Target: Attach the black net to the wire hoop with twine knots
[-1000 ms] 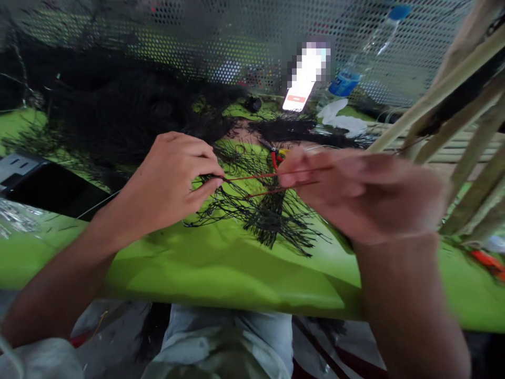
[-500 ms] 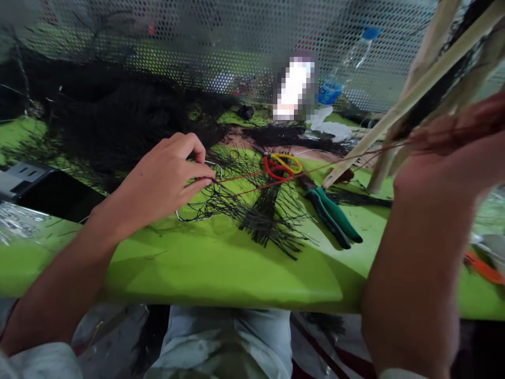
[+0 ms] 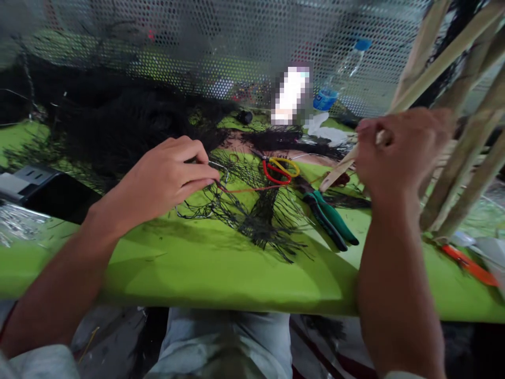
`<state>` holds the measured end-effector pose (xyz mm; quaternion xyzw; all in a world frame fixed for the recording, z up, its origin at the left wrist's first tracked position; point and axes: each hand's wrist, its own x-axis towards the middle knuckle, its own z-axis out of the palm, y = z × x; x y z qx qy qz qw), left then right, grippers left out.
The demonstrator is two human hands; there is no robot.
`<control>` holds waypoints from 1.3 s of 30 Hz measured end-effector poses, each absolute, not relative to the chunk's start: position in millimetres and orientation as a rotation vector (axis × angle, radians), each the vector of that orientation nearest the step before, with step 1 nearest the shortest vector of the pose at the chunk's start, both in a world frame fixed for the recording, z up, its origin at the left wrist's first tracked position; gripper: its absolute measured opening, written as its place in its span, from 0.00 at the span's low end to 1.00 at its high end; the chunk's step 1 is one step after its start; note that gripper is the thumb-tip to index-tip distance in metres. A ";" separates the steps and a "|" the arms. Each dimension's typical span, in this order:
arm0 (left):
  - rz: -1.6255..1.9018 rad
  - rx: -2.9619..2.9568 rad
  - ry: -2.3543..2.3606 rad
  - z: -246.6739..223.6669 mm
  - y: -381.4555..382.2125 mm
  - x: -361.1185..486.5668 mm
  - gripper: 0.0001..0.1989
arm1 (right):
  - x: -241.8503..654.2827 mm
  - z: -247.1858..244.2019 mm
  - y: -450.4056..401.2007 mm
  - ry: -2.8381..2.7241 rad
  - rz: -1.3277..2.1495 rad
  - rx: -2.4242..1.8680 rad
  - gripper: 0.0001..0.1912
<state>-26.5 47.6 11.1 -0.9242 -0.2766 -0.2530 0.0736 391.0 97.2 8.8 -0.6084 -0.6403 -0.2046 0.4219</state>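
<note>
the left hand (image 3: 169,171) pinches a strand of the black netting (image 3: 254,223), which lies left of the green-handled pliers (image 3: 335,217); a red thread (image 3: 252,189) stretches across that netting. beyond the pliers and to their right, the right hand (image 3: 402,150) is curled; whether it grips anything cannot be told.

Green table (image 3: 221,287); on it black netting (image 3: 263,213), pliers (image 3: 330,220); orange tool (image 3: 471,265) at right; dark fibre heap (image 3: 114,116) at left
</note>
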 end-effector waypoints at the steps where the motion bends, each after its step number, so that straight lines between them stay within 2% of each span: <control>1: -0.765 -2.758 -0.783 11.6 45.7 -24.4 0.11 | 370.0 9.2 89.8 -1.719 -0.368 -1.403 0.10; 4: -0.770 -2.725 -0.634 11.6 40.5 -19.1 0.09 | 297.4 7.7 53.6 -2.082 0.364 -0.964 0.15; 6: -0.747 -2.728 -0.618 11.1 37.9 -16.9 0.10 | 259.1 3.6 30.0 -2.165 0.592 -0.829 0.11; 10: -0.768 -2.746 -0.639 9.1 37.4 -15.9 0.09 | 231.8 -7.8 11.5 -2.053 1.040 -0.846 0.08; 14: -0.807 -2.733 -0.632 6.2 39.9 -15.1 0.08 | 232.6 -16.1 14.9 -1.805 1.440 -0.878 0.10; 16: -0.790 -2.717 -0.686 6.2 37.4 -13.3 0.11 | 231.1 -17.6 15.5 -1.690 1.576 -0.857 0.12; 19: -1.041 -2.679 -0.697 8.1 27.0 -9.7 0.14 | 228.4 -16.5 13.6 -1.602 1.633 -0.870 0.14; 21: -1.170 -2.697 -0.575 9.0 19.8 -8.2 0.10 | 228.4 -14.6 12.4 -1.579 1.623 -0.884 0.15; 25: -0.737 -2.718 -0.232 5.4 17.0 -10.7 0.05 | 232.6 -12.9 14.8 -1.601 1.548 -0.905 0.15; 27: -0.631 -2.676 -0.268 2.1 20.6 -13.4 0.08 | 235.3 -13.0 17.5 -1.618 1.488 -0.925 0.15; 31: -0.591 -2.714 -0.353 -0.3 24.9 -14.5 0.13 | 239.8 -11.8 21.7 -1.630 1.442 -0.922 0.15; 39: -0.641 -2.836 -0.407 8.4 17.9 -15.0 0.05 | 243.8 -9.8 23.3 -1.650 1.391 -0.911 0.13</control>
